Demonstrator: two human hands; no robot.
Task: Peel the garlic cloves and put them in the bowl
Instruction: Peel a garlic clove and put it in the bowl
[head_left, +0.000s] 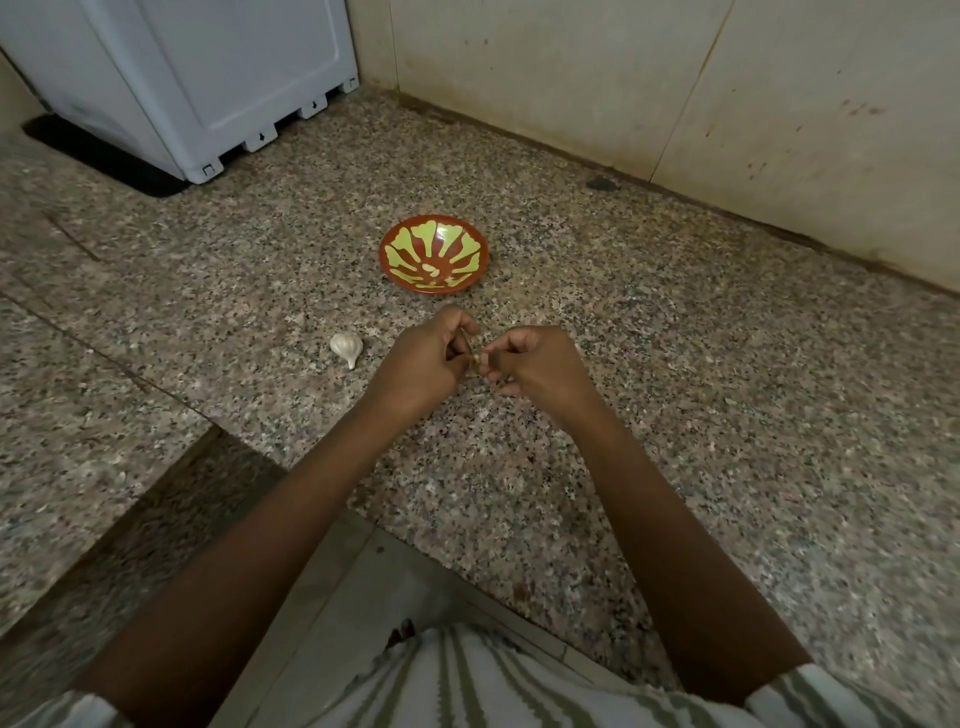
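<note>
I see the left hand (418, 364) and right hand (537, 364), fingers curled, pinching one garlic clove (471, 358); bowl (387, 260) at twelve o'clock, garlic bulb (345, 347) at nine.

bowl (470, 244) 1 | garlic bulb (346, 347) 1 | cloves (430, 268) (471, 361) 2 | hands (421, 364) (535, 364) 2

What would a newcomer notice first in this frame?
The red bowl with yellow-green petals stands out centrally, with what looks like a peeled clove inside. Nearer the camera, the left hand and right hand pinch a small garlic piece between them; a whole garlic bulb lies to their left.
</note>
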